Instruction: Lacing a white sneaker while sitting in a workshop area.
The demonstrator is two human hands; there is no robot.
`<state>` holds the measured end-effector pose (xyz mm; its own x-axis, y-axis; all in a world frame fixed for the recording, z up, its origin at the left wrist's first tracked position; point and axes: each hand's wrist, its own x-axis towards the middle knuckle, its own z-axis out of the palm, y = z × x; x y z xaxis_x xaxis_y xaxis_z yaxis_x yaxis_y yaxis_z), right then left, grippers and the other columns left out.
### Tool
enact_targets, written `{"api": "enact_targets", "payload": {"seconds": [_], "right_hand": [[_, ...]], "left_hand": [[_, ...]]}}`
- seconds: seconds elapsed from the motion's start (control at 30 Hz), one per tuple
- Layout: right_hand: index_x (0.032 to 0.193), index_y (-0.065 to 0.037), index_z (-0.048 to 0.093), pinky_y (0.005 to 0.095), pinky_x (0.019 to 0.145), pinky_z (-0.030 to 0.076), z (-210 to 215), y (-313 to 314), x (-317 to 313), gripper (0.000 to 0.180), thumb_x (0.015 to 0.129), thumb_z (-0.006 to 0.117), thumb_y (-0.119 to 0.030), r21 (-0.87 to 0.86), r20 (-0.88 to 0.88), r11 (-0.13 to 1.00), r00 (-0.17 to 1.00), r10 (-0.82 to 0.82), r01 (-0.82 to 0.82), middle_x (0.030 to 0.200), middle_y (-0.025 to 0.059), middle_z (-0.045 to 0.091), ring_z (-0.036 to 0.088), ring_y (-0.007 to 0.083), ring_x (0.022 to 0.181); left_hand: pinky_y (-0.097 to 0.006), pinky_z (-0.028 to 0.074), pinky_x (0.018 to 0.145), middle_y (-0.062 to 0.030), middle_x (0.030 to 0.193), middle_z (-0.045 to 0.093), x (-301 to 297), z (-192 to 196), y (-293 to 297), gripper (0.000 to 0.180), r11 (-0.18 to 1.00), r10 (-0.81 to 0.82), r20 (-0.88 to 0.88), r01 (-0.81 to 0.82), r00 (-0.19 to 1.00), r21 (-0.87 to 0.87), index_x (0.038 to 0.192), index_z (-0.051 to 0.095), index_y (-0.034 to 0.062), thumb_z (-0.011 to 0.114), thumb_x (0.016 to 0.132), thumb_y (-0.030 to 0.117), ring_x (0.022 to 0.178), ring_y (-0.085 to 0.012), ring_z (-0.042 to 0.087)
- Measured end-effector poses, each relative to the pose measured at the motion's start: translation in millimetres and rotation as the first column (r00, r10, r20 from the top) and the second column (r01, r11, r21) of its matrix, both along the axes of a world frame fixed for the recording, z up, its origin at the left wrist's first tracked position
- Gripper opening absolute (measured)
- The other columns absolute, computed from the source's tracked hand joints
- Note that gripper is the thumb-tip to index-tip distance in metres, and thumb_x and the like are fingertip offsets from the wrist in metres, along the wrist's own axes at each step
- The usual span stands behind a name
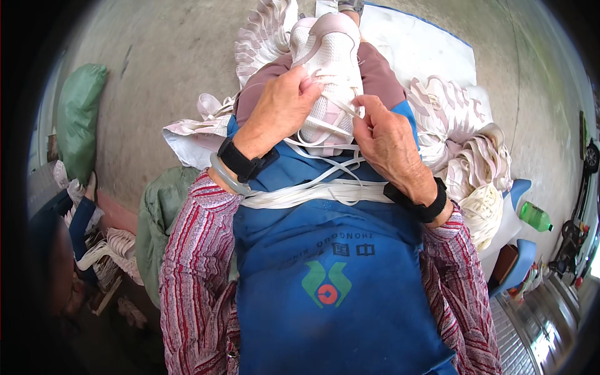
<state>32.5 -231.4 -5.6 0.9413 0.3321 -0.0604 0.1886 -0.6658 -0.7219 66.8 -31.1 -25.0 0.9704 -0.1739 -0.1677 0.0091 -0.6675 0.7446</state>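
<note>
At far left, a smooth green sack [82, 122] stands upright, with crumpled dull-green cloth [164, 219] nearer the wearer; the objects in the dark left rim are too dim to identify. Next comes a fanned stack of pale shoe uppers [265, 40], their curved edges layered like ribs and cut off by the upper border. The left hand [284, 106] is half curled, thumb and forefinger drawn together at the lacing; the fingertips overlap the work, and what lies between them cannot be told. At centre, 1 white-and-pink shoe upper [312, 53] of open mesh with smooth overlays rests on the lap between the thighs, partly covered by the hands. A flat white lace [338, 102] slants across it; a sheaf of similar laces [300, 195] lies over the blue cloth apron [281, 231]. The right hand [389, 140] is curled nearly closed, pinching the lace between thumb and forefinger, its other fingers folded and partly hidden. Farther right are ruffled, pale pink uppers [447, 112], a cream hank of cord [481, 215] and a translucent green bottle [536, 216] on its side.
</note>
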Motion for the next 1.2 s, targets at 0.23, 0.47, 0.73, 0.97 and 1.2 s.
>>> {"api": "enact_targets", "payload": {"seconds": [0.23, 0.47, 0.73, 0.97, 1.2], "right_hand": [[0.093, 0.003, 0.061, 0.0315, 0.051, 0.043, 2, 1, -8, 0.014, 0.085, 0.055, -0.007, 0.111, -0.129, 0.994, 0.992, -0.005, 0.020, 0.064, 0.0128, 0.058, 0.054, 0.0177, 0.053], [0.089, 0.001, 0.061, 0.0242, 0.056, 0.040, 12, 3, -6, 0.012, 0.085, 0.060, -0.010, 0.116, -0.329, 0.988, 0.943, -0.057, 0.100, 0.072, 0.0014, 0.058, 0.049, 0.0072, 0.065], [0.101, -0.001, 0.062, 0.0181, 0.054, 0.038, 20, 5, -4, 0.017, 0.090, 0.059, -0.012, 0.444, -0.741, 0.812, 0.665, 0.096, 0.378, 0.076, -0.0036, 0.059, 0.049, 0.0034, 0.062], [0.086, 0.000, 0.063, 0.0368, 0.050, 0.043, 20, 8, -19, 0.019, 0.092, 0.058, -0.016, 0.231, -0.152, 0.972, 0.985, 0.084, -0.048, 0.063, 0.0193, 0.055, 0.057, 0.0324, 0.054], [0.089, 0.001, 0.062, 0.0384, 0.050, 0.044, 13, -11, -13, 0.019, 0.095, 0.056, -0.016, 0.300, -0.486, 0.938, 0.874, -0.005, 0.172, 0.060, 0.0178, 0.056, 0.058, 0.0339, 0.054]], "left_hand": [[-0.036, 0.047, 0.059, -0.0136, 0.066, 0.060, -37, 8, 9, 0.025, 0.987, 0.096, -0.155, -0.114, 0.983, -0.112, 0.085, 0.058, -0.0018, 0.063, 0.087, 0.023, 0.060, -0.0242, 0.060], [-0.025, 0.039, 0.055, 0.0020, 0.067, 0.053, -40, 6, 12, 0.026, 0.971, 0.089, -0.187, -0.128, 0.978, -0.204, 0.086, 0.059, 0.0013, 0.057, 0.094, 0.026, 0.061, -0.0059, 0.046], [-0.022, 0.036, 0.048, 0.0010, 0.070, 0.056, -55, 12, 9, 0.035, 0.932, -0.107, -0.397, -0.047, 0.911, -0.359, 0.091, 0.061, 0.0031, 0.052, 0.097, 0.036, 0.057, -0.0049, 0.045], [-0.019, 0.030, 0.032, -0.0033, 0.070, 0.057, -38, 25, -10, 0.033, 0.759, 0.015, -0.643, -0.428, 0.765, -0.491, 0.095, 0.060, 0.0018, 0.053, 0.096, 0.034, 0.044, -0.0051, 0.043], [-0.027, 0.040, 0.047, -0.0034, 0.063, 0.060, -43, 24, -26, 0.028, 0.902, -0.056, -0.500, -0.171, 0.864, -0.397, 0.090, 0.063, 0.0010, 0.047, 0.096, 0.024, 0.051, -0.0094, 0.049]]}}
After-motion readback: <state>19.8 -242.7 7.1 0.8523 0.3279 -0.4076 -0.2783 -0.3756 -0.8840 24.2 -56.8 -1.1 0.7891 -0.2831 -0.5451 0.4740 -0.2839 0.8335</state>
